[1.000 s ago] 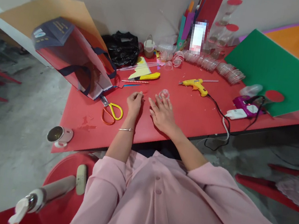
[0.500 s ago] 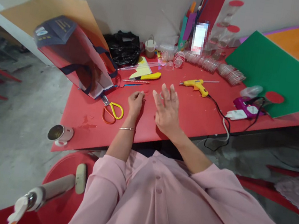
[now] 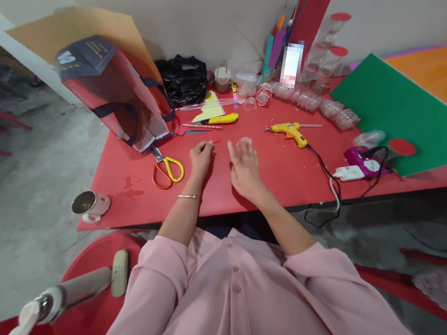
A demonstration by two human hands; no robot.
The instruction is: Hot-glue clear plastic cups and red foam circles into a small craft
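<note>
My left hand (image 3: 200, 155) rests on the red table (image 3: 128, 187) with its fingers curled into a pinch; what they hold is too small to make out. A small red scrap (image 3: 215, 139) lies just past its fingertips. My right hand (image 3: 244, 169) lies beside it, fingers stretched forward and apart. Its fingertips reach a small clear plastic cup (image 3: 245, 141), which they partly hide. Yellow-handled scissors (image 3: 168, 169) lie left of my left hand.
A yellow glue gun (image 3: 290, 130) with its black cord, a yellow utility knife (image 3: 219, 118), a white charger (image 3: 349, 172), a row of clear lids (image 3: 313, 100), a green foam sheet (image 3: 403, 116), a red tote bag (image 3: 112, 92), a black bag (image 3: 184, 77), a metal cup (image 3: 87, 204) at the table corner.
My right hand lifted off the table with fingers spread half a second ago, and has now come back down by the clear cup. My left hand stayed put.
</note>
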